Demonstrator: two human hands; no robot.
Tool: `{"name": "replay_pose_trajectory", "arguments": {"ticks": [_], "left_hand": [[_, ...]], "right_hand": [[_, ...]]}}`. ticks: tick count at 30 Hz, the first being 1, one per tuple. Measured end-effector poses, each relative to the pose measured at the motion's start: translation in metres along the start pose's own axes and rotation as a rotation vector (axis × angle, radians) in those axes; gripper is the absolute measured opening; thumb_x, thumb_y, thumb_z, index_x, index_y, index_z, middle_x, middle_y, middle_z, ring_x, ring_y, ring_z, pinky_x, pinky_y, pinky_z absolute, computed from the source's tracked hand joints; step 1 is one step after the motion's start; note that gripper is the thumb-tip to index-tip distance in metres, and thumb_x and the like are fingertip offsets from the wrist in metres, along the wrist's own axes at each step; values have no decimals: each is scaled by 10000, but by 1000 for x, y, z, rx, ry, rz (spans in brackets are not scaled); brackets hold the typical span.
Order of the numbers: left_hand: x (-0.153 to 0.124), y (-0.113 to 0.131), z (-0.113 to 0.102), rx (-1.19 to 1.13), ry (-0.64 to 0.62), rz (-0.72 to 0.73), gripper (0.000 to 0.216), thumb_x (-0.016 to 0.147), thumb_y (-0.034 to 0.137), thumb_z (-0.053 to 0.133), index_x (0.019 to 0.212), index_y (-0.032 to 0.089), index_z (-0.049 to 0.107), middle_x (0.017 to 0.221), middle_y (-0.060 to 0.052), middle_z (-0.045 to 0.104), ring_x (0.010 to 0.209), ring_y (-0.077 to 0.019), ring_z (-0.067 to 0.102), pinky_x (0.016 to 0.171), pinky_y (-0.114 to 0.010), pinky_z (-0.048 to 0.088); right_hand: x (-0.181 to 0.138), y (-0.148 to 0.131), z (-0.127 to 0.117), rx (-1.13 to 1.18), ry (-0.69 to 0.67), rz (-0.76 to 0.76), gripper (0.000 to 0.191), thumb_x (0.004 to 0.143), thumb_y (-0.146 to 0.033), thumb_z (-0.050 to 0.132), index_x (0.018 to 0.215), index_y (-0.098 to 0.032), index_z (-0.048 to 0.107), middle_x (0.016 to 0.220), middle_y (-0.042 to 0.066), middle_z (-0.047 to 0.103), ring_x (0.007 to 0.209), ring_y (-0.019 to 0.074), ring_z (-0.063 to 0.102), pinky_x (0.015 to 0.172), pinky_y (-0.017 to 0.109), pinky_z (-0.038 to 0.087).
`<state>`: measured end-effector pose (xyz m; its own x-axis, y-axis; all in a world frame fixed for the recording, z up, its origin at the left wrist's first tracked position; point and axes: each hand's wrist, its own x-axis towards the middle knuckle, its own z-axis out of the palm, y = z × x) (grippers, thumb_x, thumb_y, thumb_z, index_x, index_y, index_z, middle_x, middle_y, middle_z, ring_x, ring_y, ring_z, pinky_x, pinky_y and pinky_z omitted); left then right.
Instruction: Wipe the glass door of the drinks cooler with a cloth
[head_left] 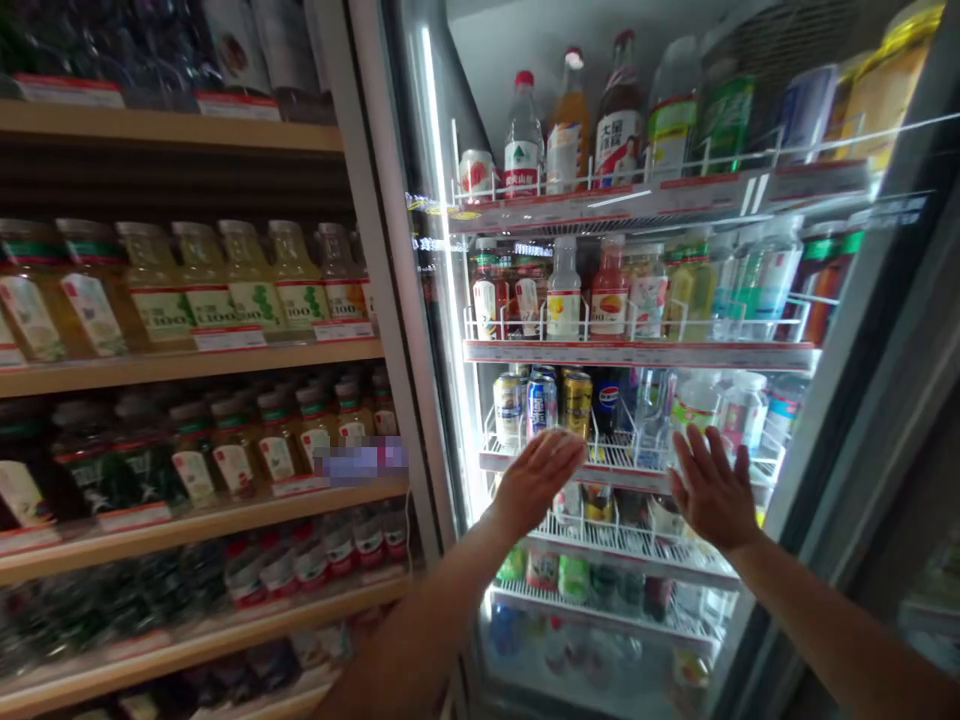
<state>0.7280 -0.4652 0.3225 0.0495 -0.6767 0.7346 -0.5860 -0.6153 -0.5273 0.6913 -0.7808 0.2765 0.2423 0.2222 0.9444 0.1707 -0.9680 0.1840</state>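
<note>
Both of my hands are raised in front of a lit drinks fridge (637, 353). My left hand (536, 475) is stretched out flat with nothing in it, before the wire shelf with a blue can (541, 403) and a gold can (577, 404). To its right, my right hand (712, 490) has its fingers spread and is likewise bare, in front of clear bottles with a white-capped jar-like bottle (744, 405) beside it. Reflections of lettering lie across the fridge front, as on glass. Whether either hand touches that surface, I cannot tell.
On the left, wooden shelves (187, 365) carry rows of juice bottles (240, 275) and darker bottles (157, 455). A frame post (390, 330) divides them from the fridge. Higher in the fridge stand a red-capped water bottle (523, 140) and a cola-coloured bottle (619, 115).
</note>
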Motion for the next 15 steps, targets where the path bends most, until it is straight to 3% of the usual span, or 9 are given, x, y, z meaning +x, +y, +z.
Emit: {"name": "replay_pose_trajectory", "arguments": {"ticks": [5, 7, 9, 11, 13, 15], "left_hand": [[54, -60, -23, 80, 249, -435, 631, 959, 99, 384, 1569, 159, 235, 1571, -115, 404, 1538, -275, 168, 1235, -516, 321], [78, -62, -25, 75, 318, -526, 627, 959, 113, 367, 1570, 163, 232, 1590, -115, 367, 1539, -280, 168, 1240, -541, 303], [92, -44, -19, 43, 282, -450, 630, 945, 108, 357, 1563, 179, 260, 1594, -87, 364, 1539, -271, 169, 1244, -528, 303], [97, -21, -12, -5, 137, -180, 644, 929, 95, 357, 1556, 225, 286, 1592, -33, 374, 1530, -234, 213, 1239, -479, 330], [101, -13, -12, -29, 24, 26, 649, 921, 88, 358, 1543, 268, 313, 1583, 13, 391, 1514, -204, 262, 1235, -449, 344], [107, -27, -19, -10, 59, -36, 638, 917, 89, 363, 1531, 262, 343, 1569, 16, 413, 1516, -214, 257, 1243, -469, 326]], "right_hand": [[-5, 1, 9, -10, 20, 12, 658, 978, -340, 486, 1578, -235, 239, 1552, 137, 427, 1485, 319, 308, 1215, 594, 133], [-7, 1, 10, -16, 27, 28, 660, 970, -334, 500, 1575, -237, 253, 1543, 138, 442, 1477, 324, 326, 1215, 591, 134], [-7, 1, 10, -19, 33, 37, 665, 963, -339, 515, 1572, -240, 266, 1536, 138, 453, 1470, 329, 338, 1215, 588, 133], [-7, 0, 9, -20, 33, 42, 668, 961, -337, 520, 1572, -242, 267, 1532, 136, 458, 1466, 328, 347, 1216, 584, 136], [-6, 0, 8, -24, 29, 38, 674, 959, -335, 523, 1573, -240, 261, 1531, 136, 460, 1463, 326, 353, 1215, 581, 146], [-5, 0, 8, -28, 25, 28, 674, 961, -335, 517, 1574, -234, 257, 1526, 135, 467, 1465, 319, 351, 1216, 576, 150]]}}
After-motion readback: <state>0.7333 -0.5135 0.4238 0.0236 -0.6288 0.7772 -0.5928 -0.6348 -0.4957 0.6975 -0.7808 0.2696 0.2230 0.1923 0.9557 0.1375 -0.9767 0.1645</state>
